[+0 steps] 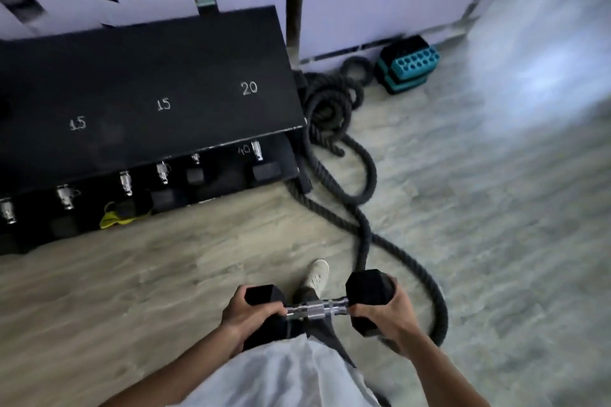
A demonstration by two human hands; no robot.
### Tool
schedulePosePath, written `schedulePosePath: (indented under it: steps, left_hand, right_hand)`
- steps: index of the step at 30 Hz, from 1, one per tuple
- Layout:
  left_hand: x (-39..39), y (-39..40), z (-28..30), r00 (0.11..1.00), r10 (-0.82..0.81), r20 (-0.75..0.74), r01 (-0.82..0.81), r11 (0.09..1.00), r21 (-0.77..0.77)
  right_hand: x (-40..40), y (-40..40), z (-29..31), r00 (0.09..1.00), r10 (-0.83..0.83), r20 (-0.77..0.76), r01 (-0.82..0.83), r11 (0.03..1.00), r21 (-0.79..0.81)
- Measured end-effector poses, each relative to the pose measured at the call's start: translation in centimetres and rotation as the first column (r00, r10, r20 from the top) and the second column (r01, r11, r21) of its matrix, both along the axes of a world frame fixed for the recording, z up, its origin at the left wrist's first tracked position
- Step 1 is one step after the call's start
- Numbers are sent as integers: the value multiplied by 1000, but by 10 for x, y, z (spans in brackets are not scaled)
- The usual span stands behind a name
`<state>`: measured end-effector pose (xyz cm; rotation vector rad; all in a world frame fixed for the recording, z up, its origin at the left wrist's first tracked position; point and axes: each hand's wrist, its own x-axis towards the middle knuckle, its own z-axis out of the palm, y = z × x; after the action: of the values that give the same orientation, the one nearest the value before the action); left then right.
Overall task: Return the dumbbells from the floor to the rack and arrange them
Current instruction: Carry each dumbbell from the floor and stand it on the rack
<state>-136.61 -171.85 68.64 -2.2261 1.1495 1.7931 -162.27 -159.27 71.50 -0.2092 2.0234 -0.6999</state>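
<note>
I carry a black hex dumbbell [317, 307] with a chrome handle in front of my waist, held level above the floor. My left hand [246, 315] grips its left head and my right hand [385, 315] grips its right head. The black rack [148, 82] stands ahead to the left; its top shelf is bare and chalk-marked 15, 15 and 20. Several dumbbells [162, 175] lie on its lower shelf, chrome handles showing, one spot marked 40.
A thick black battle rope [360, 182] lies coiled beside the rack's right end and loops across the wood floor to my right. A teal and black step block [408, 64] sits by the white wall. A yellow band [115, 218] hangs at the lower shelf. My shoe [317, 274] is below.
</note>
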Motion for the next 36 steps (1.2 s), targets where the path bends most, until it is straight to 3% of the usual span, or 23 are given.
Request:
schedulePosePath:
  steps: [6,10,14,17,21,24,28,31,36]
  left_hand:
    - [-10,-74,5,979,205,-7,-205,978,-44]
    - [-11,-117,13,920,392,-8,-392,918,-58]
    - [-12,-160,34,885,463,-44,-465,880,-101]
    - [-12,-191,47,852,513,-106,-523,847,-99]
    - [-7,-223,45,716,688,-121,-697,714,-66]
    - [1,-256,39,691,708,-147,-719,694,-38]
    - [12,-302,30,665,730,-159,-745,664,-64]
    - [13,-334,35,631,759,-163,-768,640,6]
    - [4,-379,38,644,751,-147,-750,658,69]
  right_hand:
    - [-34,-133,-6,973,230,-26,-231,972,-52]
    - [-48,-228,-11,911,406,-77,-411,907,-87]
    - [-49,-316,-5,832,544,-109,-554,826,-105]
    - [-41,-380,5,749,639,-177,-660,743,-113]
    - [-21,-456,26,578,766,-281,-802,597,-20]
    - [-3,-505,35,507,814,-283,-847,531,8]
    - [10,-555,40,478,832,-282,-860,509,46]
    - [12,-588,44,473,844,-254,-860,505,75]
    - [8,-644,56,402,879,-256,-881,447,153]
